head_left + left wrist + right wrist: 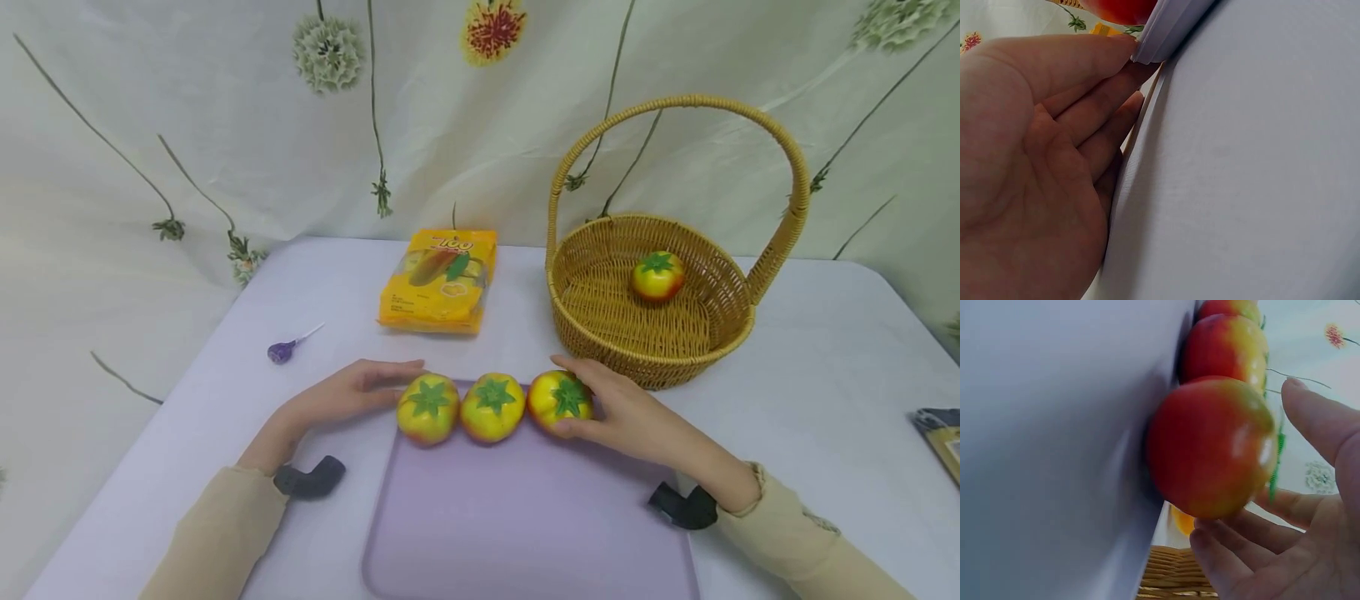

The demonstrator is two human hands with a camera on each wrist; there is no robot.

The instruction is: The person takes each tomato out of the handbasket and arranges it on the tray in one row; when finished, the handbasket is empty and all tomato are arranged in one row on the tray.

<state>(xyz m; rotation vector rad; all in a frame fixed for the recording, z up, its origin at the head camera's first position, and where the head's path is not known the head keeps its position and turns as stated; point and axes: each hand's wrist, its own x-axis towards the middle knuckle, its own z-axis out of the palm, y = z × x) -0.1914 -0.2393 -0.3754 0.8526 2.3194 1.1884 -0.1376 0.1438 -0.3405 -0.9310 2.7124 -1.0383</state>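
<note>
Three yellow-red tomatoes with green star-shaped tops stand in a row along the back of a purple tray [525,517]: a left one [428,408], a middle one [492,407] and a right one [559,400]. My right hand [618,408] spreads around the right tomato [1210,447]. In the right wrist view its thumb stands apart from the fruit, while the other fingertips lie close against it; firm contact cannot be told. By the tray's back left corner is my left hand [352,392], fingers nearly straight, with the thumb tip at the tray's rim [1163,31].
Behind the tray on the right stands a wicker basket [585,333] with a tall handle and another tomato [657,276] inside. A yellow snack bag [438,283] lies at the back. A purple lollipop [281,352] is on the left, and a dark packet [941,433] at the right edge.
</note>
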